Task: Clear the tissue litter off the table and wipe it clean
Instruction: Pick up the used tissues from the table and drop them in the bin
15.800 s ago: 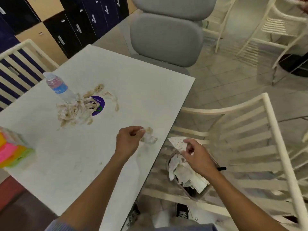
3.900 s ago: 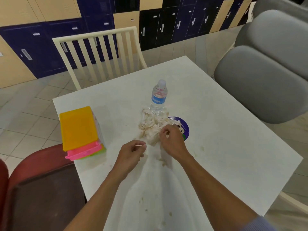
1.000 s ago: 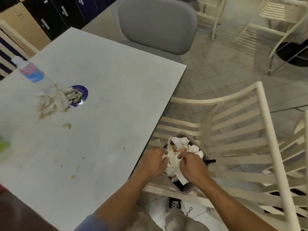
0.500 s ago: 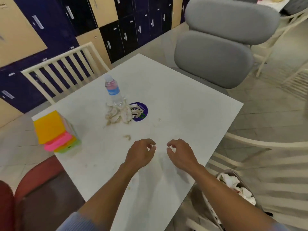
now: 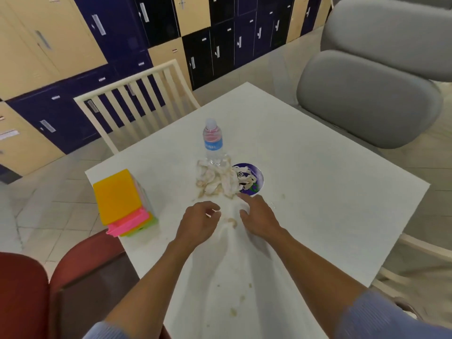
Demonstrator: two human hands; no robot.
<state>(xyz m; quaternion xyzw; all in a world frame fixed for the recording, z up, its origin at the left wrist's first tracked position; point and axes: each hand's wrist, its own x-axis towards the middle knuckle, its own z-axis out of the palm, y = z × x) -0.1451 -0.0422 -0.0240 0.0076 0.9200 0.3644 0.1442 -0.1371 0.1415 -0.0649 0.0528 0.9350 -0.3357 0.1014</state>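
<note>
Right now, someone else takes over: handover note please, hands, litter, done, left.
Left hand: over the table, fingers loosely curled, holds nothing.
Right hand: open, fingers reaching toward the tissue pile.
Pile lies against the water bottle, partly over the purple sticker; one scrap sits between the hands.
Done: nothing visible confirms it.
Left: bin the pile and scrap, wipe the brown stains off the table.

Soft, even indoor light, faint shadows under the arms, wide-angle bending and blur at edges
</note>
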